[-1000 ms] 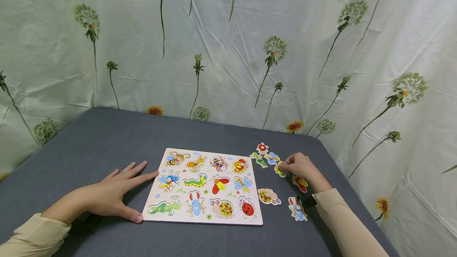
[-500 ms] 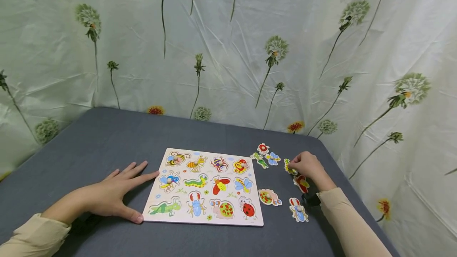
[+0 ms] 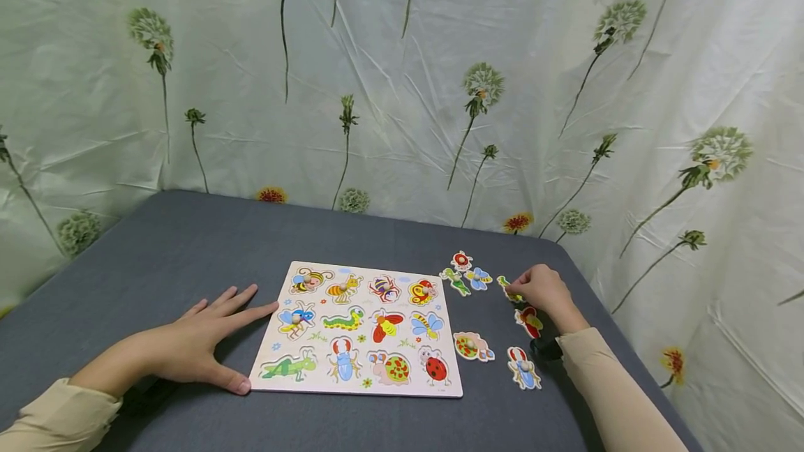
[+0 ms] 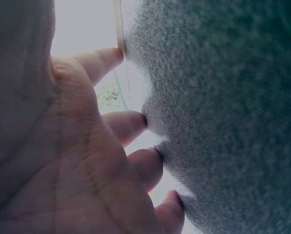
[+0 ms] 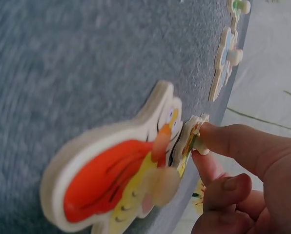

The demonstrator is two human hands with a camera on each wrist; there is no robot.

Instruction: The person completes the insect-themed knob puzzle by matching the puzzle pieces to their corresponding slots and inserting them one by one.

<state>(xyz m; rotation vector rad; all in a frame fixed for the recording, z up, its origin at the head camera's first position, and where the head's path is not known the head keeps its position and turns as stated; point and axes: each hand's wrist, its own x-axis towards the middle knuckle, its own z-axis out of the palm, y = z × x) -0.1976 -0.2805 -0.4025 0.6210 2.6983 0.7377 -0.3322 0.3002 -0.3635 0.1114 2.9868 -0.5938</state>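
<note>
My left hand [image 3: 201,340] lies with fingers spread on the table, thumb and index fingertips at the left edge of a wooden insect puzzle board [image 3: 314,381]. In the left wrist view its fingertips touch the grey cloth. To the board's right, my right hand [image 3: 545,293] pinches the knob of a green caterpillar puzzle piece [image 3: 504,282] between thumb and index finger. The right wrist view shows this caterpillar piece nearly edge-on, just beyond a red-winged insect piece [image 5: 106,175]. Several knobbed pieces sit in the board's top row, and a blue mosquito-like piece [image 3: 296,318] sits below them at left.
Loose on the cloth right of the board are a ladybug piece [image 3: 461,261], a grasshopper piece [image 3: 455,282], a blue-winged bee piece [image 3: 479,278], a snail piece [image 3: 474,346] and a blue beetle piece [image 3: 524,368]. A flowered curtain [image 3: 389,89] hangs behind the table.
My right hand has shifted the caterpillar piece rightward, away from the bee piece and closer to the red-winged piece. My left hand has stayed put at the board's edge.
</note>
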